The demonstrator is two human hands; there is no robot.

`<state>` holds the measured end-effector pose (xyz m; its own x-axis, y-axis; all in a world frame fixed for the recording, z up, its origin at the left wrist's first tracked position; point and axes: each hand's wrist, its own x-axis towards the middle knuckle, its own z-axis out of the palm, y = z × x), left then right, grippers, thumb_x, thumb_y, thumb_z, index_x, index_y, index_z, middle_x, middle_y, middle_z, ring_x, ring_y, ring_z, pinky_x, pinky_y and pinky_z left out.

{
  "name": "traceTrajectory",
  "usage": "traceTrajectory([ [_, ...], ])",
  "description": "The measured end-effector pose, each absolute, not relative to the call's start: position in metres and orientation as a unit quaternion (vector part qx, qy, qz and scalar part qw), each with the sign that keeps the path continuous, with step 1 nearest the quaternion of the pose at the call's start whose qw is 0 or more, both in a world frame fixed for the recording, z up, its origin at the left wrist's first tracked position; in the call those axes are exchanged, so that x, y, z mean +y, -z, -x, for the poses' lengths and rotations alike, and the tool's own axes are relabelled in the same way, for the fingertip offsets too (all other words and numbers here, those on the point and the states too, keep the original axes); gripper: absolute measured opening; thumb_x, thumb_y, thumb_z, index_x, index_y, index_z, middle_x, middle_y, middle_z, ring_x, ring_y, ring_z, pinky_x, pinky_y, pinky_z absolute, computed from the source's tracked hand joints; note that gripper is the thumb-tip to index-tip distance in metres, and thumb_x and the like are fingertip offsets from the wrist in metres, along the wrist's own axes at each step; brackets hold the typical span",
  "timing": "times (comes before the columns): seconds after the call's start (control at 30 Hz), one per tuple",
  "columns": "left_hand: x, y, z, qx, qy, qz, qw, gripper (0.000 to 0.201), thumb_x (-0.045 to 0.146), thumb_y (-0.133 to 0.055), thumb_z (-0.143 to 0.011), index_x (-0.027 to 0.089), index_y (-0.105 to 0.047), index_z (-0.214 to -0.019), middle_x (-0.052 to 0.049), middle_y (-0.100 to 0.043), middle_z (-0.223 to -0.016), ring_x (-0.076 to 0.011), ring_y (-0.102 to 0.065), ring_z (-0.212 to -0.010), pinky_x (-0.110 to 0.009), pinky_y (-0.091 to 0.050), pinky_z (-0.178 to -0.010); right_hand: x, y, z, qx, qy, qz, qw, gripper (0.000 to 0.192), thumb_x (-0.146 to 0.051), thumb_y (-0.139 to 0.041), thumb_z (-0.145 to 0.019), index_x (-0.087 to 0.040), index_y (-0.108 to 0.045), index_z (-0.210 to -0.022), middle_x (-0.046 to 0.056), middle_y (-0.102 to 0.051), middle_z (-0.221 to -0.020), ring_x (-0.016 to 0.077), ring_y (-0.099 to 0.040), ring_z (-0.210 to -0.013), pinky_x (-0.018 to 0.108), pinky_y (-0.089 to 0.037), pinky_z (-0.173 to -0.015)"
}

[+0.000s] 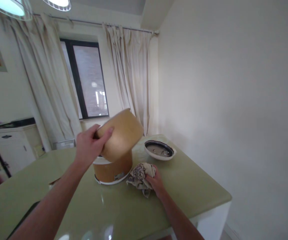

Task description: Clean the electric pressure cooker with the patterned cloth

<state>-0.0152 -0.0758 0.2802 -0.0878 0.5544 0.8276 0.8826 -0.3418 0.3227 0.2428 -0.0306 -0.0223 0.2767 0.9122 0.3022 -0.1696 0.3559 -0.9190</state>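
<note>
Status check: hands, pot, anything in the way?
Left hand grips tilted inner pot above cooker base. Right hand grips cloth on table. Lid lies apart.

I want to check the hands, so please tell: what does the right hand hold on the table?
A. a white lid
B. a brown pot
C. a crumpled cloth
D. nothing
C: the right hand grips a crumpled patterned cloth lying on the green table.

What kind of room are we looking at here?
Most likely a dining room or kitchen corner in a home. A curtained window is at the back, a white cabinet stands to the left, and the green table holds a rice cooker and its lid.
</note>
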Motion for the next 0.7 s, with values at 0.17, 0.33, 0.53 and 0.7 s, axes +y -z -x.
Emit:
traceTrajectory([
  [0.17,-0.12,-0.219,-0.001,-0.306,0.458,0.798,0.244,0.034,0.043,-0.054,-0.095,0.024,-0.053,-0.066,0.003,-0.051,-0.055,-0.0123,-0.048,-0.051,-0.027,-0.04,-0.056,-0.057,0.025,-0.25,-0.397,-0.38,0.446,0.707,0.062,-0.054,-0.082,-0.065,-0.023,-0.064,-0.116,0.01,-0.078,-0.112,0.032,-0.074,-0.104,0.042,-0.061,-0.09],
  [0.33,-0.143,-0.14,-0.013,-0.117,0.456,0.82,0.326,0.012,0.028,-0.061,-0.089,0.024,-0.055,-0.079,0.0,-0.055,-0.062,-0.0164,-0.054,-0.057,-0.031,-0.044,-0.056,-0.105,0.028,-0.289,-0.314,-0.298,0.493,0.755,0.061,-0.061,-0.075,-0.074,-0.02,-0.067,-0.118,0.014,-0.077,-0.116,0.0334,-0.074,-0.106,0.043,-0.063,-0.088],
  [0.53,-0.144,-0.065,-0.025,-0.137,0.47,0.809,0.324,0.018,0.032,-0.069,-0.087,0.023,-0.056,-0.078,0.0,-0.056,-0.065,-0.0154,-0.058,-0.06,-0.03,-0.046,-0.06,-0.14,0.002,-0.349,-0.252,-0.203,0.496,0.806,0.056,-0.057,-0.076,-0.075,-0.019,-0.068,-0.116,0.012,-0.077,-0.108,0.0336,-0.073,-0.105,0.046,-0.063,-0.085],
  [0.7,-0.132,-0.04,-0.032,-0.146,0.478,0.8,0.332,0.021,0.034,-0.069,-0.089,0.023,-0.056,-0.076,0.001,-0.056,-0.064,-0.0147,-0.058,-0.06,-0.03,-0.047,-0.06,-0.143,-0.083,-0.342,-0.505,-0.225,0.448,0.703,0.071,-0.047,-0.083,-0.072,-0.021,-0.061,-0.134,0.01,-0.075,-0.117,0.0286,-0.072,-0.104,0.043,-0.06,-0.092],
])
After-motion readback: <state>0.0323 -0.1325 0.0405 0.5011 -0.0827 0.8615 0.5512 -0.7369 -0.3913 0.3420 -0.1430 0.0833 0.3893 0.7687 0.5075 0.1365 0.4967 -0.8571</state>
